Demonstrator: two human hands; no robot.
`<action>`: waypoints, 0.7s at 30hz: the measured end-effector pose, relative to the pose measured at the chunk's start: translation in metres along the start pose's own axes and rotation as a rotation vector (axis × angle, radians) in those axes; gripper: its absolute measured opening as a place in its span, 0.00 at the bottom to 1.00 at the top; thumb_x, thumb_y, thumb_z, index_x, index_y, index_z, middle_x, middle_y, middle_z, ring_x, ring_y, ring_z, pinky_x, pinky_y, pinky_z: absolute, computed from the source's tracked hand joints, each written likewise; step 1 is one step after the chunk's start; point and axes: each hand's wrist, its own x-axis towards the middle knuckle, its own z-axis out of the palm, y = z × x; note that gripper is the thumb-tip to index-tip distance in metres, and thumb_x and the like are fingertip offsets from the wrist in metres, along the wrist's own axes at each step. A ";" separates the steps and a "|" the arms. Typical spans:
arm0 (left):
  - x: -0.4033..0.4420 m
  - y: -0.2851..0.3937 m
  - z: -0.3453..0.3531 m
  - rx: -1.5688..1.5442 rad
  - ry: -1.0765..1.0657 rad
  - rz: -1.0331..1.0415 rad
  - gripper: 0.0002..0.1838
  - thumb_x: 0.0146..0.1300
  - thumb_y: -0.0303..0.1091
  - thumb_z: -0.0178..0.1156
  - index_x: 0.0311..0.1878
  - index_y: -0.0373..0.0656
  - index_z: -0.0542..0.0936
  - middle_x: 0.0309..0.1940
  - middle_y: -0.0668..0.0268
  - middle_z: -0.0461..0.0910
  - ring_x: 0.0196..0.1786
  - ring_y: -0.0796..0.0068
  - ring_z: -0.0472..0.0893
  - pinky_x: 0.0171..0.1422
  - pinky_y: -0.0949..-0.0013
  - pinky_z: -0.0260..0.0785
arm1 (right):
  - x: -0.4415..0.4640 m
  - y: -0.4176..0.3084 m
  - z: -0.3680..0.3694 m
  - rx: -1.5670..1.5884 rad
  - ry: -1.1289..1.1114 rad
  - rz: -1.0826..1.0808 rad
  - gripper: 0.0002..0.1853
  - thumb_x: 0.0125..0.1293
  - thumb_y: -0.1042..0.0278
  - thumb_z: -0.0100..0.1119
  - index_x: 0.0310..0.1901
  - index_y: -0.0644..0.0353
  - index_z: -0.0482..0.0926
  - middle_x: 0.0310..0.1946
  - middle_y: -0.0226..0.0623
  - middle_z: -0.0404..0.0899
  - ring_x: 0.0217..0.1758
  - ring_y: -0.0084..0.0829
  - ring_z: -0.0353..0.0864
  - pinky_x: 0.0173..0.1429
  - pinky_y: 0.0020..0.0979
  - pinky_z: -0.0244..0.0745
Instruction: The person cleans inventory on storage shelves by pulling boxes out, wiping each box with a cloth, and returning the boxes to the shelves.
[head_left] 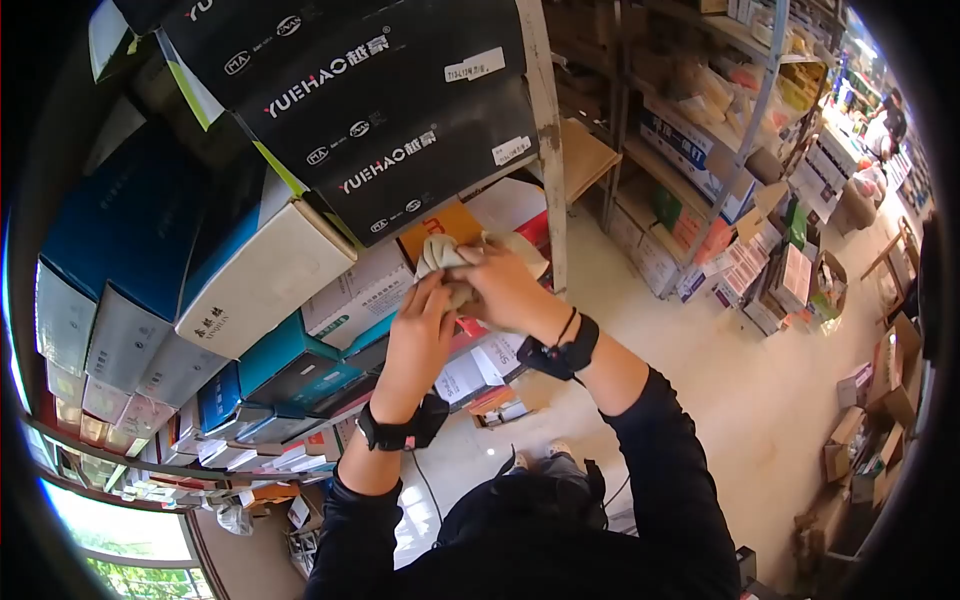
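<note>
A pale, crumpled cloth (438,252) is bunched up between my two hands, in front of the shelf at the middle of the view. The fingers of my left hand (424,325) are closed on its lower left part. From the right, my right hand (503,283) grips the same cloth, its fingers bent over the top. Behind the hands are an orange box (440,228) and a white carton (360,290) with small print. Both wrists wear black bands with a dark device.
Black YUEHAO boxes (400,110) are stacked above, beside a metal shelf post (545,150). A white-fronted box (265,280) juts out at left. Another loaded rack (690,185) stands across the aisle. Cartons (865,430) line the floor at right. A person (884,125) is far off.
</note>
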 end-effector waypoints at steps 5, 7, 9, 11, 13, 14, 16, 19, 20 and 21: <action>0.025 -0.021 0.010 -0.159 0.061 -0.141 0.14 0.51 0.21 0.51 0.43 0.36 0.69 0.45 0.50 0.70 0.47 0.49 0.70 0.48 0.59 0.65 | 0.016 0.016 0.007 0.037 -0.068 0.115 0.16 0.42 0.62 0.61 0.36 0.55 0.77 0.33 0.40 0.74 0.38 0.41 0.73 0.49 0.38 0.64; 0.031 -0.024 0.010 -0.237 0.020 -0.145 0.14 0.51 0.20 0.50 0.43 0.36 0.68 0.44 0.49 0.70 0.47 0.48 0.70 0.48 0.59 0.65 | 0.015 0.016 0.011 0.021 0.102 0.085 0.17 0.42 0.62 0.60 0.37 0.55 0.76 0.35 0.42 0.74 0.41 0.43 0.71 0.49 0.39 0.63; 0.018 -0.017 0.020 -0.214 0.158 -0.051 0.14 0.46 0.19 0.51 0.40 0.37 0.71 0.40 0.52 0.71 0.44 0.51 0.70 0.47 0.61 0.65 | -0.006 0.003 0.018 -0.056 0.212 0.036 0.18 0.43 0.63 0.60 0.39 0.55 0.74 0.40 0.42 0.71 0.45 0.45 0.69 0.49 0.43 0.61; 0.000 -0.007 0.029 0.024 0.155 0.137 0.13 0.40 0.19 0.52 0.34 0.37 0.73 0.36 0.55 0.70 0.41 0.56 0.70 0.45 0.64 0.65 | -0.032 0.004 0.035 -0.196 0.366 -0.036 0.17 0.44 0.65 0.59 0.39 0.54 0.73 0.44 0.42 0.67 0.47 0.46 0.67 0.48 0.46 0.60; -0.016 -0.009 0.052 0.067 0.158 0.166 0.09 0.38 0.22 0.52 0.28 0.37 0.73 0.33 0.59 0.69 0.39 0.61 0.69 0.42 0.66 0.65 | -0.058 0.020 0.067 -0.224 0.344 -0.061 0.14 0.45 0.66 0.57 0.37 0.53 0.74 0.43 0.40 0.66 0.48 0.45 0.67 0.47 0.46 0.60; -0.020 -0.011 0.062 0.082 0.172 0.196 0.08 0.38 0.22 0.52 0.27 0.37 0.72 0.33 0.60 0.69 0.39 0.62 0.69 0.42 0.66 0.65 | -0.069 0.027 0.082 -0.306 0.422 -0.052 0.13 0.45 0.67 0.56 0.36 0.52 0.74 0.40 0.41 0.66 0.47 0.44 0.67 0.46 0.45 0.60; -0.028 -0.016 0.084 0.107 0.138 0.189 0.05 0.38 0.25 0.52 0.24 0.38 0.71 0.31 0.60 0.68 0.38 0.63 0.69 0.40 0.66 0.65 | -0.086 0.035 0.100 -0.386 0.498 -0.056 0.11 0.45 0.67 0.56 0.34 0.52 0.74 0.38 0.41 0.66 0.46 0.43 0.67 0.45 0.44 0.61; -0.044 -0.022 0.109 0.076 0.042 0.142 0.05 0.39 0.21 0.51 0.23 0.38 0.71 0.31 0.61 0.68 0.39 0.63 0.68 0.41 0.67 0.64 | -0.105 0.035 0.108 -0.311 0.410 0.057 0.10 0.44 0.68 0.55 0.32 0.51 0.74 0.34 0.41 0.66 0.43 0.43 0.67 0.44 0.42 0.61; -0.050 -0.024 0.114 0.081 0.054 0.141 0.05 0.39 0.21 0.51 0.23 0.38 0.71 0.31 0.61 0.68 0.39 0.63 0.68 0.41 0.67 0.64 | -0.112 0.034 0.107 -0.260 0.297 0.102 0.10 0.44 0.69 0.55 0.32 0.51 0.74 0.34 0.41 0.66 0.42 0.43 0.66 0.43 0.42 0.62; -0.058 -0.026 0.120 0.026 0.043 0.106 0.06 0.38 0.20 0.51 0.24 0.38 0.72 0.32 0.61 0.68 0.39 0.62 0.68 0.42 0.66 0.64 | -0.118 0.033 0.107 -0.209 0.181 0.150 0.10 0.43 0.70 0.55 0.31 0.52 0.74 0.34 0.42 0.66 0.40 0.44 0.66 0.42 0.41 0.62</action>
